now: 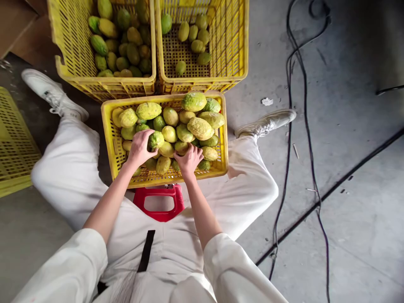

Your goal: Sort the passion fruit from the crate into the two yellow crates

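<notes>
Fruit is being handled in a yellow crate [109, 139] set on a grey concrete floor [347, 126].

From the left: a green fruit [155, 139] is being gripped by the left hand [140, 147], its grip curled around it, inside the near crate; the right hand [188, 159] is being pressed, fingers spread, onto the heaped fruit beside it. Two further crates [235, 50] are being kept just behind, and black cables [303, 105] are being trailed across the floor at right.

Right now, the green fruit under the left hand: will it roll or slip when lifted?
The green fruit looks rounded, so it would probably roll if released. Its bumpy skin likely grips well. The left hand wraps it, so it seems one-hand light.
</notes>
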A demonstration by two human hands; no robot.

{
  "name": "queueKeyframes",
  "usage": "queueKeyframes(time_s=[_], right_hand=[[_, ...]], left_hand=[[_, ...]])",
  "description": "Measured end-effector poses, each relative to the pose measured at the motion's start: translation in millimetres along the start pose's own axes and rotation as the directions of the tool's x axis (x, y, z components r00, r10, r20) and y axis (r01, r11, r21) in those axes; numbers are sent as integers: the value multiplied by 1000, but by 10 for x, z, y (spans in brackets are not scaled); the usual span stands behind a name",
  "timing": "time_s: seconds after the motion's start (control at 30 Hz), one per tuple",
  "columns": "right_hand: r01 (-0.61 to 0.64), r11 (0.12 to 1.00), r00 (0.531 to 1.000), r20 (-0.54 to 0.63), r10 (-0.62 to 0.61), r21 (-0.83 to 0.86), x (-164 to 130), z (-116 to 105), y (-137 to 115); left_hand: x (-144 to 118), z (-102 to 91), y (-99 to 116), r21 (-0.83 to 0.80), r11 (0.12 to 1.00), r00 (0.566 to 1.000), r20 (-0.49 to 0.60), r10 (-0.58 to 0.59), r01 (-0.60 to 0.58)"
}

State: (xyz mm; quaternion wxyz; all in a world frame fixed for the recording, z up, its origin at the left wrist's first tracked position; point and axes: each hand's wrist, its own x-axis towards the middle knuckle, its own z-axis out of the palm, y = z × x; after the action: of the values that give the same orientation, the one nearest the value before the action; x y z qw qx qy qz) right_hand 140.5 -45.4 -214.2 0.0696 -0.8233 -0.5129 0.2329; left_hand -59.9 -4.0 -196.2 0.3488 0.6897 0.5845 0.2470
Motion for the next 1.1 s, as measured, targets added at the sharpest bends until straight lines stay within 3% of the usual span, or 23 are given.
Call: queueKeyframes(time_s=[0.07, 0.13, 0.23, 0.33, 0.43, 0.57, 0.7, 0.8, 0.9, 1.1], right_hand=[[-19, 998, 1000, -24, 20, 54, -81, -53, 16], [-24, 985, 999, -39, 31, 170, -182, -147, 49], [-26, 864, 999, 38, 8, 502, -329, -353, 132], [-128, 573, 968, 228, -106, 810, -462, -574, 226], [-253, 274, 939, 303, -161, 928, -612, -740, 279], [-376, -78, 917, 359, -172, 923, -828, -870, 277], [-470, -317, 879, 404, -253, 824, -982, -965, 271], [-518, -375, 852, 424, -309, 769, -1056, -995, 311], [-557, -361, 830, 482, -282, 748, -1119, -969, 380], [-576, -335, 817, 509, -273, 746, -1217, -917, 423]], left_hand=[[-111, 10, 46, -121, 990, 991, -109, -83, 69], [-245, 19, 110, -288, 943, 955, -194, -226, 165], [-449, -6, 246, -591, 752, 858, -184, -480, 293], [-636, -113, 438, -796, 509, 778, -80, -624, 326], [-812, -270, 639, -884, 334, 768, 43, -639, 327], [-1026, -418, 809, -932, 138, 743, 172, -647, 336], [-1182, -419, 885, -949, -9, 668, 228, -708, 315], [-1276, -368, 950, -943, -72, 636, 274, -721, 325], [-1355, -310, 1028, -934, -120, 619, 316, -719, 337], [-1431, -235, 1171, -912, -198, 656, 397, -642, 359]])
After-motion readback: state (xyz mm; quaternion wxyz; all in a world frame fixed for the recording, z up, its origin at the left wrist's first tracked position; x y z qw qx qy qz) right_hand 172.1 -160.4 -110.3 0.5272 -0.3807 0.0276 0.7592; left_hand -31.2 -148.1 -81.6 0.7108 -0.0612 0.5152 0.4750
